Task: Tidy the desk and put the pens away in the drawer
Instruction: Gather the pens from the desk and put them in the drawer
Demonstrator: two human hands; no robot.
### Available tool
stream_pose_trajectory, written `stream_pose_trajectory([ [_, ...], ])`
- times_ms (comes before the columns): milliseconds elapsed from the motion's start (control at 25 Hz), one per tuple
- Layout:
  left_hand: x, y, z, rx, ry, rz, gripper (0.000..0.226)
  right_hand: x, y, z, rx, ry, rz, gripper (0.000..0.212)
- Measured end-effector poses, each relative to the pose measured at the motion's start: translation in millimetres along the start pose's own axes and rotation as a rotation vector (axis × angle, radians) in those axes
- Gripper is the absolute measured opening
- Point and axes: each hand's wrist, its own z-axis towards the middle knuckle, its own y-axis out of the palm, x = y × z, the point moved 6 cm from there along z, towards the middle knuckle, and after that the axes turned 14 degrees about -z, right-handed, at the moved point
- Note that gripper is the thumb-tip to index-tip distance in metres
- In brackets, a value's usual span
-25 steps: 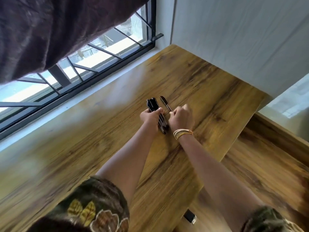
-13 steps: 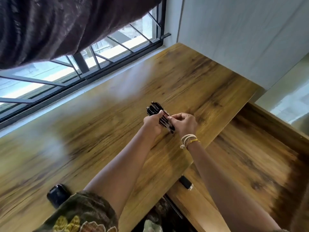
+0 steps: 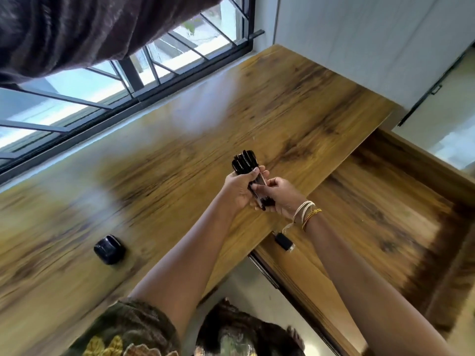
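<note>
Both hands now hold the pens (image 3: pixel 250 176) lifted off the desk (image 3: pixel 180 163); a second ago they lay on it. Left hand (image 3: pixel 237 187) wraps the bundle, right hand (image 3: pixel 279 195) pinches its lower end, open drawer (image 3: pixel 380 214) just beside, so drop-in looks next

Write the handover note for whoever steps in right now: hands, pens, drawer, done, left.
Left hand: closed around the bundle of pens, held above the desk.
Right hand: fingers on the bundle's lower end, steadying it.
Drawer: open to the right; its visible bottom is bare.
Small black object: on the desk, left of the arms.
Done: pens gathered.
Left: put the pens in the drawer, close it, deal with the black object.
</note>
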Motion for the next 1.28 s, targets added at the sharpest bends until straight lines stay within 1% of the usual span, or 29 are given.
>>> stream_pose_trajectory([
  [40, -7.8, 2.6, -5.9, 0.003, 0.004, 0.016, 0.028, 4.1, -2.6, -6.1, -0.065, -0.003, -0.031, 0.057],
  [80, -16.7, 5.2, -12.1, 0.002, 0.012, 0.028, 0.032, 8.7, -7.7, -13.3, -0.123, -0.013, -0.061, 0.060],
  [120, -24.9, 8.5, -18.5, -0.004, 0.015, 0.041, 0.033, 11.5, -13.4, -21.3, -0.179, -0.034, -0.078, 0.054],
  [160, -34.4, 12.4, -24.9, -0.018, 0.015, 0.052, 0.031, 14.4, -18.3, -30.5, -0.233, -0.048, -0.080, 0.042],
  [240, -55.6, 19.5, -37.1, -0.040, 0.033, 0.079, 0.022, 24.6, -28.2, -49.0, -0.311, -0.059, -0.099, 0.023],
  [320, -85.1, 22.9, -51.5, -0.035, 0.043, 0.098, 0.015, 46.0, -43.6, -64.3, -0.349, -0.050, -0.140, 0.019],
  [440, -134.4, 16.7, -69.7, -0.010, -0.013, 0.098, 0.009, 85.8, -69.5, -84.5, -0.368, 0.032, -0.158, 0.017],
  [520, -165.2, 9.4, -78.7, 0.045, -0.082, 0.137, 0.010, 111.7, -82.9, -99.3, -0.395, 0.101, -0.109, 0.011],
  [600, -193.8, -1.9, -83.6, 0.133, -0.168, 0.175, 0.015, 138.1, -90.7, -108.6, -0.413, 0.171, -0.091, 0.007],
  [680, -216.5, -12.7, -87.9, 0.236, -0.232, 0.209, 0.016, 162.1, -94.5, -113.6, -0.442, 0.236, -0.088, 0.008],
  [720, -225.5, -18.9, -87.8, 0.290, -0.244, 0.231, 0.013, 173.3, -95.4, -115.1, -0.448, 0.268, -0.080, 0.010],
  [760, -231.3, -24.4, -88.2, 0.338, -0.240, 0.251, 0.012, 183.2, -95.7, -116.4, -0.445, 0.293, -0.074, 0.011],
  [880, -232.6, -37.3, -90.9, 0.442, -0.191, 0.291, 0.042, 211.5, -93.4, -116.0, -0.364, 0.357, -0.132, 0.010],
  [960, -229.8, -44.4, -91.6, 0.468, -0.182, 0.311, 0.054, 231.9, -89.2, -113.8, -0.295, 0.405, -0.170, 0.010],
  [1040, -227.2, -46.2, -94.8, 0.494, -0.185, 0.305, 0.056, 242.9, -84.1, -112.8, -0.260, 0.428, -0.193, 0.006],
  [1120, -225.2, -45.9, -98.6, 0.510, -0.185, 0.279, 0.053, 246.4, -82.8, -109.8, -0.236, 0.425, -0.222, 0.004],
  [1200, -224.2, -44.4, -100.6, 0.511, -0.187, 0.267, 0.052, 244.5, -83.5, -106.2, -0.232, 0.413, -0.304, 0.017],
  [1280, -223.9, -46.7, -98.8, 0.515, -0.190, 0.268, 0.055, 239.6, -86.4, -101.2, -0.187, 0.397, -0.445, 0.032],
])
